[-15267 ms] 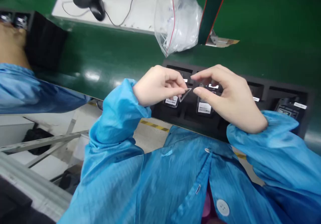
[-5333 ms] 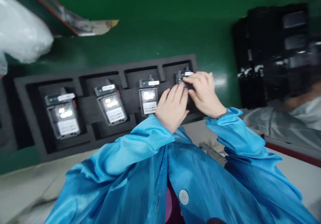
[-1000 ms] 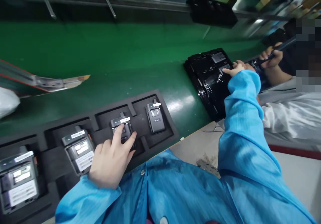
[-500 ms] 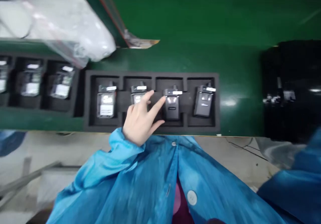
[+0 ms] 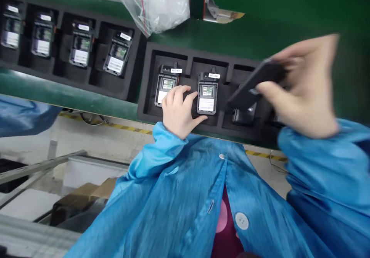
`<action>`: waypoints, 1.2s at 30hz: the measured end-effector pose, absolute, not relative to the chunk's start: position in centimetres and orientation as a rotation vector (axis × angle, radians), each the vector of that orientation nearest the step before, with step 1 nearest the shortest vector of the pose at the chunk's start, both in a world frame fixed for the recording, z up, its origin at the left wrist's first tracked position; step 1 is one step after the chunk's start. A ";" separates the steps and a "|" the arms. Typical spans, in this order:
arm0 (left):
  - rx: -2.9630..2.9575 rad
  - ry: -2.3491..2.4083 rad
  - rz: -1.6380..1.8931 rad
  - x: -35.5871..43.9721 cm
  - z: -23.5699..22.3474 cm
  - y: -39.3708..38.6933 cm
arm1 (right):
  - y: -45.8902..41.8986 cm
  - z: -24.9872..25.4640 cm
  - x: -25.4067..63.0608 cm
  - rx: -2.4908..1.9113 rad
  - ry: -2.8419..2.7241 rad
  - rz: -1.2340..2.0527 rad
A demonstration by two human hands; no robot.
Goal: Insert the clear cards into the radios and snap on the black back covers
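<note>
My right hand, blurred by motion, grips a flat black slab-like piece between thumb and fingers, tilted above the right part of a dark foam tray. Below the piece is a black device, partly hidden. My left hand hovers with fingers apart at the tray's front, between two handheld devices. The left device and the right device have exposed backs with a green board and white labels. Whether my left fingers touch either one, I cannot tell. The rightmost compartment is mostly covered by my right hand.
A second foam tray with several similar devices stands to the left. Behind the trays lies a clear plastic bag beside an upright partition. The green table ends just before my body. Another blue sleeve shows at left.
My right hand has come into view from the right with the black piece over the tray. The view has shifted rightward in the picture, showing more of the left tray. My left hand stays open.
</note>
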State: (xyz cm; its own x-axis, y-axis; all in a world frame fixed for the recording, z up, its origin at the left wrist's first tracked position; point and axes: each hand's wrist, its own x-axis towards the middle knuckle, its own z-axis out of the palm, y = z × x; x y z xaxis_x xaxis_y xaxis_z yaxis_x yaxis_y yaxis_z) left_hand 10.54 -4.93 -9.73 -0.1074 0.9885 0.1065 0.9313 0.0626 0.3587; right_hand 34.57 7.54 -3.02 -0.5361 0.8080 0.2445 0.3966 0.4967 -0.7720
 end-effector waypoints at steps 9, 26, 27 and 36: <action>1.920 2.125 0.626 10.5 -10.1 -5.0 | 8.1 -8.2 27.1 -0.863 -2.474 1.061; 1.915 2.128 0.664 10.5 -10.3 -5.1 | 8.3 -8.1 26.6 -0.922 -2.812 0.593; 1.915 2.131 0.666 10.5 -10.3 -5.1 | 8.1 -8.2 26.6 -0.940 -2.816 0.535; 1.909 2.139 0.644 10.6 -10.1 -5.1 | 5.2 -9.5 26.0 -1.125 -2.791 0.126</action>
